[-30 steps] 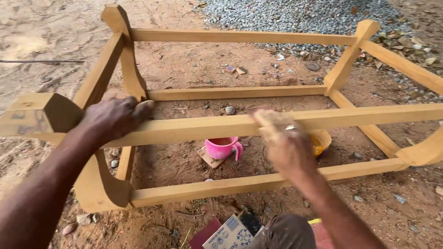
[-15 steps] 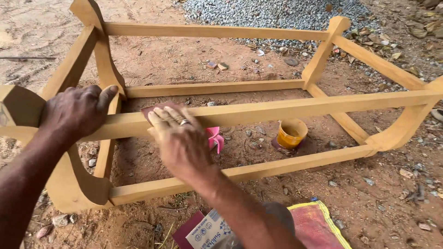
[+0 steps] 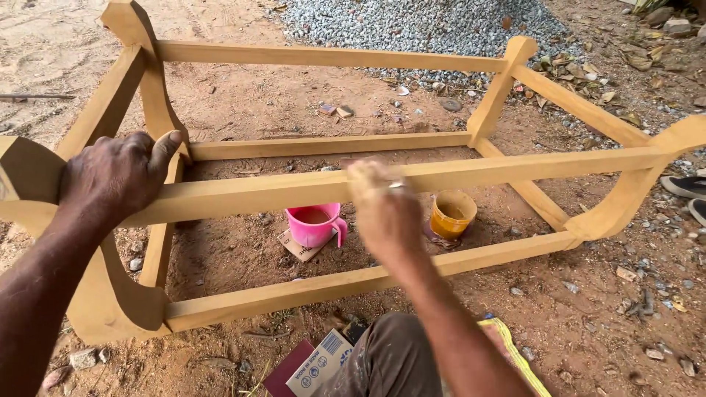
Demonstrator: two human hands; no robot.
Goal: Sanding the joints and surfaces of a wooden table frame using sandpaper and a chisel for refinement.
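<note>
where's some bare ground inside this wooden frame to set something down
Inside the wooden frame, bare dirt lies left of the pink cup, toward the left hand, and right of the yellow pot. It is crowded between cup and pot, under the right hand.

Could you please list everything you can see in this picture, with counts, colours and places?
frame: one, yellowish wood, lying on the ground across the whole view
rail: one, yellowish wood, the frame's near upper bar, under both hands
mug: one, pink, on the ground inside the frame, on a small card scrap
pot: one, orange-yellow, on the ground right of the mug
gravel: one pile, grey, top centre
box: one, white and blue, bottom centre
sack: one, red with yellow edge, bottom right
sandals: apparently two, dark, right edge
left hand: grips the rail's left end
right hand: blurred, on the rail's middle; ring on one finger
</note>
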